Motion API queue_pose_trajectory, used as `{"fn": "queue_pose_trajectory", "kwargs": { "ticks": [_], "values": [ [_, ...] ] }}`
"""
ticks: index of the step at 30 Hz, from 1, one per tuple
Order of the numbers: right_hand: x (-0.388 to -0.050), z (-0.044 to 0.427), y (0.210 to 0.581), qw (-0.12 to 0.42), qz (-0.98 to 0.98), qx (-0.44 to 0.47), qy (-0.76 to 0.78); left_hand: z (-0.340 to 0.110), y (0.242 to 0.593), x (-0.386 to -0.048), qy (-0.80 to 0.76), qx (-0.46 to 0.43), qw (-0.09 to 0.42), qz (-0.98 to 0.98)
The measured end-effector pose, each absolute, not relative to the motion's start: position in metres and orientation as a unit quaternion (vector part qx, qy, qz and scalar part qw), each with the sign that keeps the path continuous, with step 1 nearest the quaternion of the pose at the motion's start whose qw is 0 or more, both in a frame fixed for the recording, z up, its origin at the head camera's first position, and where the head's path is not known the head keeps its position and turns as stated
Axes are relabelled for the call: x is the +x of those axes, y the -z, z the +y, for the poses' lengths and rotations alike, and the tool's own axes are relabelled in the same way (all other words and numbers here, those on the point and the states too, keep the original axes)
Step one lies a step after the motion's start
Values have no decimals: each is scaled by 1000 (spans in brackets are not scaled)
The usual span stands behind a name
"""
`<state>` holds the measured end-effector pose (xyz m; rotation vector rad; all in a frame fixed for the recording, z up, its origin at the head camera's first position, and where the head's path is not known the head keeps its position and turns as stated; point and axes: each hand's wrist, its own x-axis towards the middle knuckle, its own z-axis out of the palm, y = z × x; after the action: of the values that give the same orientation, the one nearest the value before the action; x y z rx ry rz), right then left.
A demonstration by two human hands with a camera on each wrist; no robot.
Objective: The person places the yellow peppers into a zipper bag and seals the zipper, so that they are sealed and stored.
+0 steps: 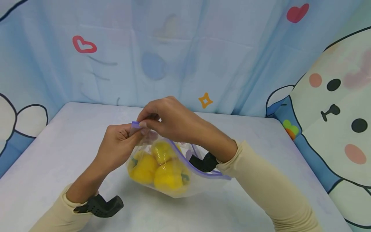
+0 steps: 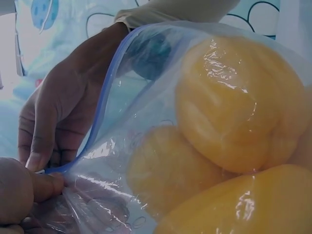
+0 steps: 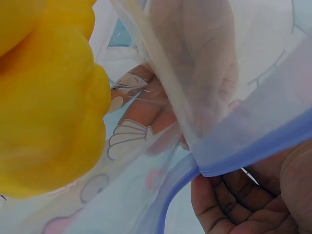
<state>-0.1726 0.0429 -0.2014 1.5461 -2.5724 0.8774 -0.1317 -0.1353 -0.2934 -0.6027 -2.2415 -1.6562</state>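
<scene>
Several yellow bell peppers (image 1: 168,175) lie inside a clear zip bag (image 1: 203,185) with a purple zip edge. The bag rests on the table, tilted, and its two zip edges stand apart on the right side. My left hand (image 1: 116,146) pinches the upper left corner of the bag. At that same corner, my right hand (image 1: 174,119) pinches the zip strip between thumb and finger. In the left wrist view, the right hand (image 2: 61,107) lies beyond the zip edge. Through the film, the right wrist view shows the left hand (image 3: 195,58).
A pale table (image 1: 58,154) lies under the bag. Behind it hangs a blue printed curtain (image 1: 179,58) with hearts and a large cartoon animal at the right. Black wrist cameras (image 1: 105,206) are strapped to both wrists; the right one is close to the bag's mouth.
</scene>
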Motion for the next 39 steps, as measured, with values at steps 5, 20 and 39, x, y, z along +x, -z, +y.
{"fn": "queue_pose_trajectory", "kwargs": {
  "ticks": [5, 20, 39],
  "values": [
    [-173, 45, 202, 4, -825, 491, -281, -137, 292, -131, 585, -216, 125, -772],
    [-179, 50, 205, 10, -816, 497, -294, -144, 288, -130, 560, -235, 95, -789],
    [-177, 61, 212, -4, -839, 465, -282, -142, 285, -130, 577, -200, 111, -784]
  ]
}}
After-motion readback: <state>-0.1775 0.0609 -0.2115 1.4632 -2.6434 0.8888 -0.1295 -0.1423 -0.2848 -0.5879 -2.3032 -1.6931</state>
